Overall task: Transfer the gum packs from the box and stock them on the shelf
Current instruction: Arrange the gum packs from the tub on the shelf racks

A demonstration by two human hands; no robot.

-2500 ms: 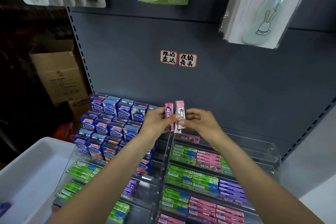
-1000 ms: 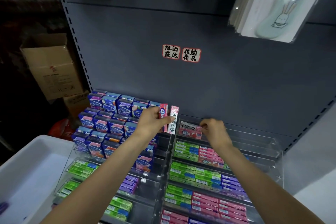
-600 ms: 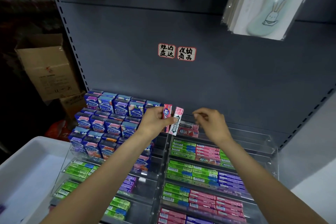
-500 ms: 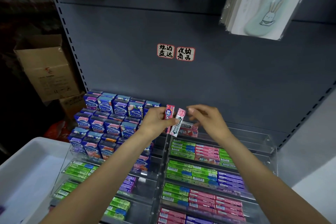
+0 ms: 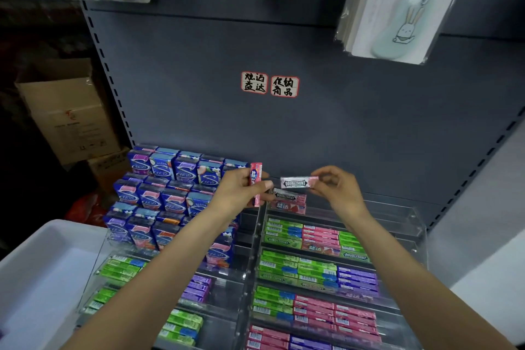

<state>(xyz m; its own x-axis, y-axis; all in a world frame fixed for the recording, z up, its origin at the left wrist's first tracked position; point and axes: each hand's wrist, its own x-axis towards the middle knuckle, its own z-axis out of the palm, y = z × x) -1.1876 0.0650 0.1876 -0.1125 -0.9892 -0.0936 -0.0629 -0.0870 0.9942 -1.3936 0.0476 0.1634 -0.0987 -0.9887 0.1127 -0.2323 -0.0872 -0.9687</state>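
Two gum packs are in my hands: my left hand (image 5: 241,193) grips a pink pack (image 5: 255,183) upright at frame center, and my right hand (image 5: 335,187) pinches a pink Doublemint pack (image 5: 298,182) level, just above the top right tray (image 5: 369,207) of the clear shelf. White box (image 5: 37,278) sits lower left.

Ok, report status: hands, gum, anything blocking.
Left hand grips upright pink pack. Right hand pinches Doublemint pack above top tray. Nothing blocking.
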